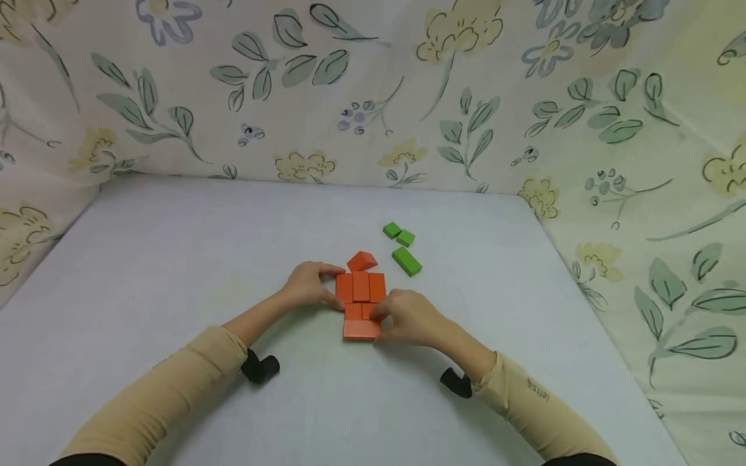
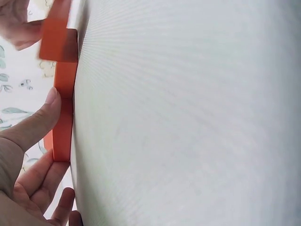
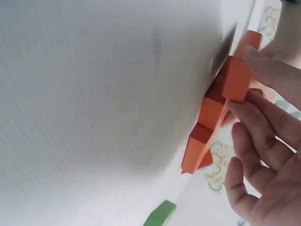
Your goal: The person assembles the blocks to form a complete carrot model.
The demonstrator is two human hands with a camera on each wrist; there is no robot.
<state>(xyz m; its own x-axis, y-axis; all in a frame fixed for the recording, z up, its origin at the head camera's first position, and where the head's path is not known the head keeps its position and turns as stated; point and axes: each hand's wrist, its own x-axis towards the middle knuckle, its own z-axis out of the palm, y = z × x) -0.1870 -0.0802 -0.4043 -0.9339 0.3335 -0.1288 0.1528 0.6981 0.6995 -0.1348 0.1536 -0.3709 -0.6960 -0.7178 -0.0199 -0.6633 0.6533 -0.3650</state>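
Note:
Several orange blocks (image 1: 361,286) lie flat against one another on the white table, with an orange triangular block (image 1: 362,261) at their far side. My left hand (image 1: 305,283) holds the left end of the three-block row between thumb and fingers; the left wrist view shows the thumb (image 2: 44,115) against the blocks' side. From the right, my right hand (image 1: 410,317) pinches a long orange block (image 1: 360,330) at the near side of the group. That block appears raised above the table in the left wrist view, partly over its neighbours.
Beyond the orange group to the right lie two small green blocks (image 1: 392,230) and a longer green block (image 1: 406,261). Black wrist camera mounts (image 1: 260,367) sit by both forearms. A floral cloth (image 1: 361,90) hangs behind the white table (image 1: 204,246).

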